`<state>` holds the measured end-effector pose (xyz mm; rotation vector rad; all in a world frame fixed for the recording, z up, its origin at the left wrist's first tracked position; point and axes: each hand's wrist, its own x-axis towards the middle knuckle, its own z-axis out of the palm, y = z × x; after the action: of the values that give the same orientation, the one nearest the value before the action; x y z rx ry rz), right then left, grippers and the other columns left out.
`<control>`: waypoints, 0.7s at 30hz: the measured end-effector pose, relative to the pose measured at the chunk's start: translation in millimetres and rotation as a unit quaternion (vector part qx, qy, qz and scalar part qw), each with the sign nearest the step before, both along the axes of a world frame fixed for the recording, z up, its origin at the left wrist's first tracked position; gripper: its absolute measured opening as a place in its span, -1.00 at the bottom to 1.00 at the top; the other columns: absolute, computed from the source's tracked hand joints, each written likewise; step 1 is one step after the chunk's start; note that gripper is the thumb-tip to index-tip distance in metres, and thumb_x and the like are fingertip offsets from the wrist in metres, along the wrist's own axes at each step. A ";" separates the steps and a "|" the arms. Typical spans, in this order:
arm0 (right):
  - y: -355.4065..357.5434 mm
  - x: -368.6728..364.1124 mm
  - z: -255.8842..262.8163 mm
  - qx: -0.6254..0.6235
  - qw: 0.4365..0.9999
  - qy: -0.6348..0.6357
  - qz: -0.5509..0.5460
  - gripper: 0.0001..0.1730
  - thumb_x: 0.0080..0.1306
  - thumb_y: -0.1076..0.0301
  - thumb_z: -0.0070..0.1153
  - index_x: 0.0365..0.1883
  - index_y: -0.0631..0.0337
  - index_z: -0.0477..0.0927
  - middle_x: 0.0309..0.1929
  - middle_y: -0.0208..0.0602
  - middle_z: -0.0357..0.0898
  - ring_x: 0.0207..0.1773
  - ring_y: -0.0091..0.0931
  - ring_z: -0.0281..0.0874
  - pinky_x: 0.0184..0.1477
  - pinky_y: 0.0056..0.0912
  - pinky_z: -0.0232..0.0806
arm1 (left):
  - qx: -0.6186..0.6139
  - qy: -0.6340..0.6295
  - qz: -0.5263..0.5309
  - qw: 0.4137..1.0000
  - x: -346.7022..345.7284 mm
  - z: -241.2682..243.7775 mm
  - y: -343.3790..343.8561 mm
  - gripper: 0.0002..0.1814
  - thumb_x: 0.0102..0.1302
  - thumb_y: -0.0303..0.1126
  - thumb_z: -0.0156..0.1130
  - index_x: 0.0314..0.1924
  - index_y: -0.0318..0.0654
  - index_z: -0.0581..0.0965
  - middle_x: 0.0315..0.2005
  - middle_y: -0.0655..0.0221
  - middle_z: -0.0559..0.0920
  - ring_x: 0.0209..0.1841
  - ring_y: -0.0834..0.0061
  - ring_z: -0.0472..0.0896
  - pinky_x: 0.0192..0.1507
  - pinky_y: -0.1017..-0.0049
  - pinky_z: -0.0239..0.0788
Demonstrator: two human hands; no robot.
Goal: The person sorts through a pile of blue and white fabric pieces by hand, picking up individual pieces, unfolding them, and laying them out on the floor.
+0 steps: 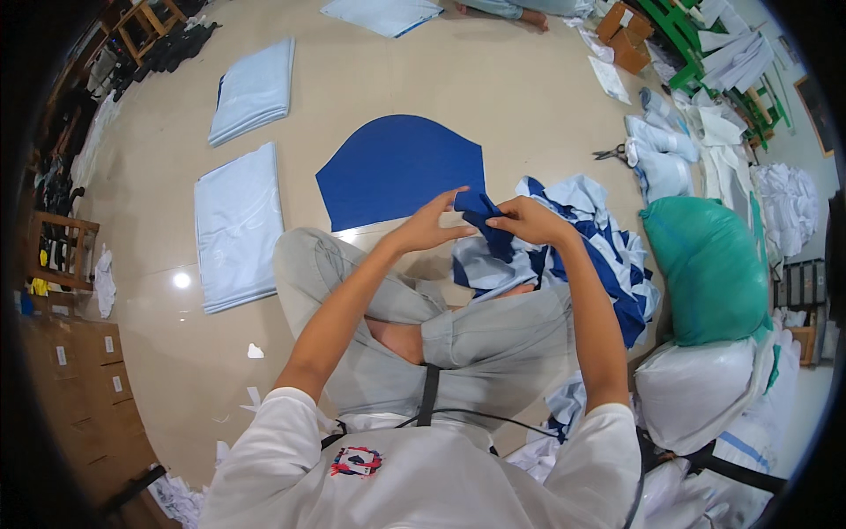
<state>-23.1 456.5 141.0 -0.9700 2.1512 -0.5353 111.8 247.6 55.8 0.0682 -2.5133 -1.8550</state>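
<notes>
A small dark blue fabric piece [470, 201] hangs folded in front of me, above my crossed legs. My right hand [534, 221] pinches its right side between thumb and fingers. On the other side, my left hand [429, 223] has its thumb and fingers spread, with the fingertips at the cloth's left edge. Whether they touch it is hard to tell. Beyond both hands, a large blue fabric panel [403, 172] with a curved top lies flat on the floor. Beside my right knee is a loose heap of light blue and dark blue cloth [595, 231], partly behind my right forearm.
Two folded light blue stacks, one nearer [238, 228] and one farther [254, 89], lie to the left. Scissors [611, 154] rest near cloth bundles [661, 168]. A green sack [710, 271] bulges at right. Cardboard boxes [86, 383] stand at left. Another person's foot [534, 20] shows at the top.
</notes>
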 end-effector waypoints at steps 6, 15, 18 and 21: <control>48.2 4.6 93.8 -0.233 0.959 0.034 -0.158 -0.78 0.37 0.36 0.33 -0.27 0.39 0.65 -0.48 -0.60 0.44 -0.39 -0.71 0.28 -0.34 -0.55 0.20 | 0.259 0.068 -0.085 0.960 -35.8 76.4 18.5 -0.81 0.48 -0.46 0.27 0.02 -0.35 0.66 -0.16 0.32 0.77 0.02 0.53 0.70 0.15 0.46 0.50; 55.4 14.1 118.2 -0.374 0.911 -0.020 -0.173 -0.72 0.46 0.29 0.23 -0.01 0.32 0.60 -0.23 -0.46 0.63 -0.15 -0.63 0.51 -0.06 -0.53 0.36 | 0.095 0.170 -0.062 0.979 -17.1 230.1 -2.5 -0.74 0.52 -0.25 0.28 -0.32 -0.22 0.54 -0.43 0.63 0.51 -0.29 0.78 0.40 -0.20 0.62 0.24; 11.4 40.3 123.4 -0.537 0.819 -0.101 -0.173 -0.55 0.42 0.34 0.28 0.22 0.31 0.54 -0.09 -0.36 0.70 -0.02 -0.55 0.60 0.09 -0.45 0.42 | 0.089 0.224 -0.054 0.969 -20.2 237.2 -6.4 -0.66 0.47 -0.25 0.35 -0.43 -0.17 0.45 -0.52 0.65 0.46 -0.43 0.83 0.36 -0.41 0.65 0.15; -22.7 61.9 141.2 -0.470 0.871 -0.107 -0.095 -0.34 0.30 0.39 0.41 0.34 0.28 0.47 0.01 -0.31 0.72 0.07 -0.50 0.62 0.16 -0.41 0.44 | 0.083 0.193 -0.040 0.977 -8.3 245.9 -23.0 -0.72 0.40 -0.34 0.41 -0.42 -0.15 0.49 -0.49 0.67 0.48 -0.38 0.83 0.37 -0.34 0.67 0.17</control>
<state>38.8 433.8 282.3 -1.0930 1.7464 -1.8013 103.5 224.6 301.8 -0.3611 -2.1285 -1.8843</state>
